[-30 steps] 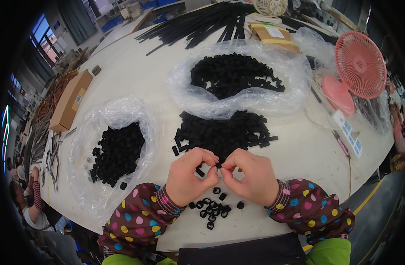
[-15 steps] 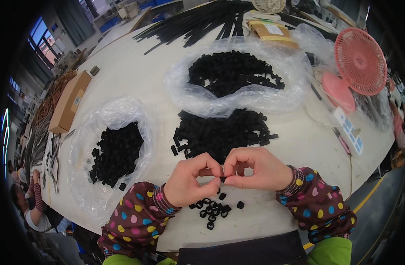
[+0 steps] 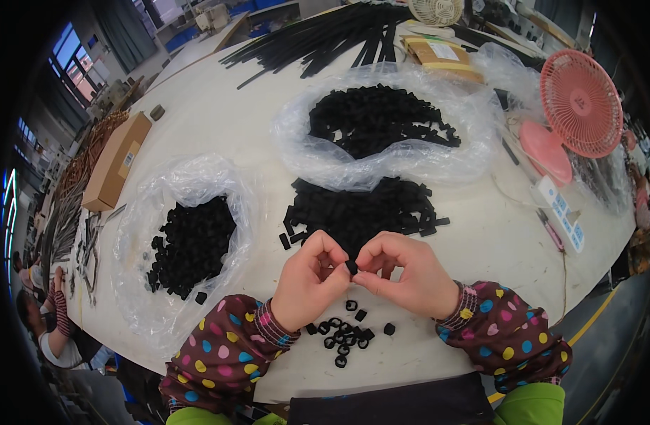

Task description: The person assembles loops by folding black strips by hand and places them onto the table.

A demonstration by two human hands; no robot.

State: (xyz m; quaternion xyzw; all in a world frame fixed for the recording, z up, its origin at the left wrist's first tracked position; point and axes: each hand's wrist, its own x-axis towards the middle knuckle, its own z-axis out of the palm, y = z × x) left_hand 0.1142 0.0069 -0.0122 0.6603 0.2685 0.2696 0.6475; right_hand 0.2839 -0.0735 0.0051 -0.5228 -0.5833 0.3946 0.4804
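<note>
Between my two hands sits a small black loop (image 3: pixel 351 267), held up over the table with its finer shape too small to make out. The fingertips of my left hand (image 3: pixel 307 282) pinch it from one side. My right hand (image 3: pixel 410 276) is closed in a pinch at its other side, thumb and forefinger touching it. Below the hands lies a loose cluster of small black loops (image 3: pixel 341 343), some showing open rings. Just beyond my fingers a heap of short black pieces (image 3: pixel 360 212) covers the table, partly hidden by my hands.
A clear plastic bag (image 3: pixel 137 248) of small black pieces lies open at left; another open bag (image 3: pixel 473 152) holds more at the back. Long black strips (image 3: pixel 318 42), a carton (image 3: pixel 116 163), a pink fan (image 3: pixel 580 103), a power strip (image 3: pixel 562 212) and snips (image 3: pixel 549 228) surround them.
Both hands have risen slightly away from me, and the left wrist has swung a little right. The black loop has moved up with them and shows more plainly between the fingertips.
</note>
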